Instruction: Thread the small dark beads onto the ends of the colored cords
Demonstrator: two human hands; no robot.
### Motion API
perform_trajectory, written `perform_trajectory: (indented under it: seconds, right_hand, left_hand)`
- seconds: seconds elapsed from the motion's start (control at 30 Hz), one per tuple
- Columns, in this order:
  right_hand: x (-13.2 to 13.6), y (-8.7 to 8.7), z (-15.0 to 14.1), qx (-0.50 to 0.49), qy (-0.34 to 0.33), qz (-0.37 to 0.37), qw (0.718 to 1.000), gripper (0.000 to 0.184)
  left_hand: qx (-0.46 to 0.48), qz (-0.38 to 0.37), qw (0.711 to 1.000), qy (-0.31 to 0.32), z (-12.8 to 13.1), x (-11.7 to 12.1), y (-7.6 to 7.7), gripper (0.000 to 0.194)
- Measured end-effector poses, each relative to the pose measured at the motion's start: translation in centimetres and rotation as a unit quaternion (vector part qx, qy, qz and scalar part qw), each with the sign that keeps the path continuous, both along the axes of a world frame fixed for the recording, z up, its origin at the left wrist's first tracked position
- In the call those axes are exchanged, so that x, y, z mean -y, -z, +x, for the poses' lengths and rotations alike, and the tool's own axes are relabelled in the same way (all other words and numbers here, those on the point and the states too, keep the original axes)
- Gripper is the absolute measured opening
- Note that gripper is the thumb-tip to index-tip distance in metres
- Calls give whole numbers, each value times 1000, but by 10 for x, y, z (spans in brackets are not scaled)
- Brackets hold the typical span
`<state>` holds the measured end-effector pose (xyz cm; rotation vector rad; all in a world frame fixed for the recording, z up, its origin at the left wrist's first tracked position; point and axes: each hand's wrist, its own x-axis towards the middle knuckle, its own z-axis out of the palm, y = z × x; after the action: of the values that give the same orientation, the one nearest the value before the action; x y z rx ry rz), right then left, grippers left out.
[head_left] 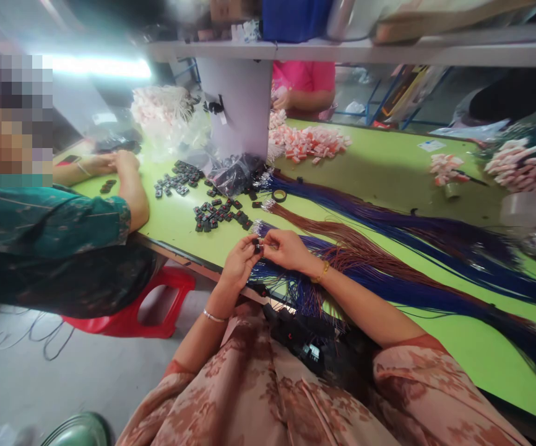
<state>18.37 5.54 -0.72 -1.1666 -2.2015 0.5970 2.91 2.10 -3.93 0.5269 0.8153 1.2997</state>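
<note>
My left hand [239, 262] is closed in a pinch on a small black plastic connector [257, 246] above the table's near edge. Against it, the fingertips of my right hand [288, 249] are pinched on what looks like a thin wire end; the fingers hide most of it. Under my right wrist runs a bundle of blue wires [379, 288], and behind it lies a bundle of brown wires [337, 230] with silvery tips. Loose black connectors [215, 214] are scattered just beyond my left hand. More black pieces [305, 337] rest on my lap with wires hanging near them.
A green table [463, 347] spreads ahead under a shelf [416, 54]. Black tape [278, 196], a plastic bag [233, 176] and pink-white connectors [312, 142] lie farther back. At left, a co-worker's arms [131, 186] rest on the table beside a red stool [170, 303]. Another person [305, 87] works opposite.
</note>
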Motion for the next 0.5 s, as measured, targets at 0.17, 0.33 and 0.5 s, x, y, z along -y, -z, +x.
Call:
perform_trajectory:
  seconds: [0.17, 0.33, 0.5]
  right_hand:
    - [1, 3, 0, 27, 4, 33, 999, 9]
    - [2, 2, 1, 56, -11, 65, 996, 10]
    - [3, 4, -1, 78, -23, 84, 993, 8]
  left_hand:
    - [-11, -2, 1000, -10, -1, 1, 1, 26]
    - [-18, -7, 1000, -21, -1, 2, 0, 27]
    - [-28, -13, 999, -21, 2, 2, -2, 30]
